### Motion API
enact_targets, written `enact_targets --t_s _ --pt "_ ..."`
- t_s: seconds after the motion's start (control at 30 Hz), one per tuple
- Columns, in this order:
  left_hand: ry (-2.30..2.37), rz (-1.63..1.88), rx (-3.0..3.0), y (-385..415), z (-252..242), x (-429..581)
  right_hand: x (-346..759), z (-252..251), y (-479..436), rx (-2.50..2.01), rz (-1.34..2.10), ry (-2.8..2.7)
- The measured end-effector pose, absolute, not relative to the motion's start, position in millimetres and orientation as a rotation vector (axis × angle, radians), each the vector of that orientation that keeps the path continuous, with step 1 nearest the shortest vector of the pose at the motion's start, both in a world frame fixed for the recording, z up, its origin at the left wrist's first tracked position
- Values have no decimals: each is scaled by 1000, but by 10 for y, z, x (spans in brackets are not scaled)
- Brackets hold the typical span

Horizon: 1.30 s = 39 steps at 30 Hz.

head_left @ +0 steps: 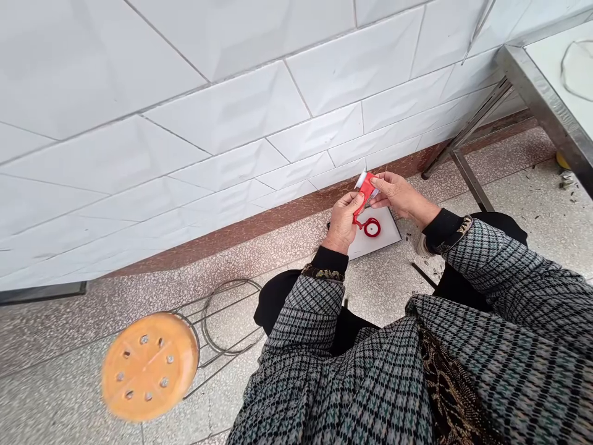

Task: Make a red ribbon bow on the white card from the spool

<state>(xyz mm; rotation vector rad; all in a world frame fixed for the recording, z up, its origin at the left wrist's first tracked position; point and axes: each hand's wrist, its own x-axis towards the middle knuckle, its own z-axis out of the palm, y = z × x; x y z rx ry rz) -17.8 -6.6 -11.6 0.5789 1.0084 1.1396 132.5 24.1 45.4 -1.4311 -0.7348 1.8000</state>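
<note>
My left hand (343,219) pinches the lower end of a red piece with white round ends (365,190), which looks like a spool wound in red. The fingers of my right hand (393,193) are closed on its upper right side. Below my left hand, a red strand leads from the held piece to a red ring-shaped coil (372,227) with a white centre. Under the coil, a flat white panel with a dark edge (386,233) lies on the floor. My fingers cover part of the held piece.
An overturned stool with a round orange seat (152,364) and metal legs (231,321) lies at the lower left. White wall tiles (250,117) rise ahead. A metal-framed table (532,80) stands at the right, with dark debris (577,191) on the floor beneath.
</note>
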Motion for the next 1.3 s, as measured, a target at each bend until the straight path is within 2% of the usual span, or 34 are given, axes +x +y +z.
enact_targets --t_s 0.43,0.67,1.07,1.3 --pt "1082 1234 809 -62 -117 -177 1402 409 238 -1284 2062 -492" --pt "1124 1214 823 -38 -159 -211 1389 447 243 -1300 2082 -449" --pt "875 1126 790 -78 -94 -224 1444 504 248 -1179 2358 -542" --pt "937 1171 708 -109 -120 -128 1412 502 232 -1311 2280 -595"
